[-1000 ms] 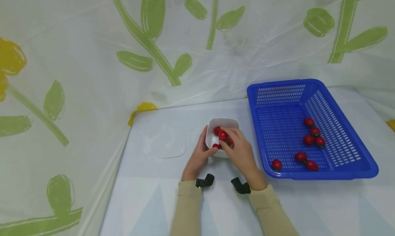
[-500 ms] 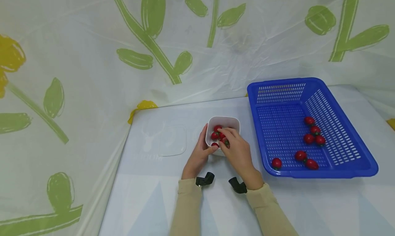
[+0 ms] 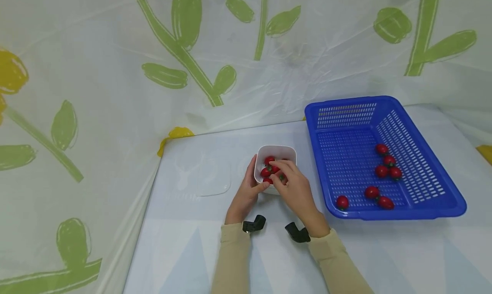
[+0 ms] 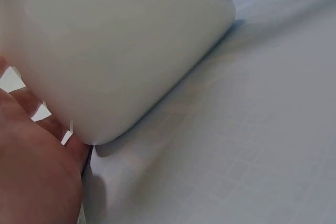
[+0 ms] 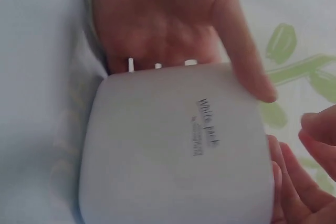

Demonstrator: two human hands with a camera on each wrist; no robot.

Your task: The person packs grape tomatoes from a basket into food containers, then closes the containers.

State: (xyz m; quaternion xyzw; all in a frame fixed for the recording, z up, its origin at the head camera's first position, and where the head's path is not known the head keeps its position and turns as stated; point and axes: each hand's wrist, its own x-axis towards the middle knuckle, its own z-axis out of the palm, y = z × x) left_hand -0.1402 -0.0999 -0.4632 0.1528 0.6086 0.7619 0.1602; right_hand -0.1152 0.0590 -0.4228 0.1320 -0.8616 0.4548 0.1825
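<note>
In the head view, a small white square container (image 3: 277,149) sits on the table with several red cherry tomatoes (image 3: 265,172) inside. My left hand (image 3: 244,196) grips its left side, thumb at the near rim. The right wrist view shows the left thumb (image 5: 247,72) against its printed wall. My right hand (image 3: 295,189) reaches over the near right rim, fingers bent above the tomatoes, with thumb and index finger apart. It hides part of the contents. In the right wrist view, its fingertips (image 5: 286,163) show at the container's rim.
A blue plastic basket (image 3: 322,166) stands to the right, holding several cherry tomatoes. On the left lies a clear, flat lid (image 3: 213,184). Behind the table hangs a white sheet (image 3: 246,87) with a leaf pattern.
A tomato that my right hand held between its fingers now lies among the others in the container. My right hand has shifted slightly left; my left hand keeps its hold.
</note>
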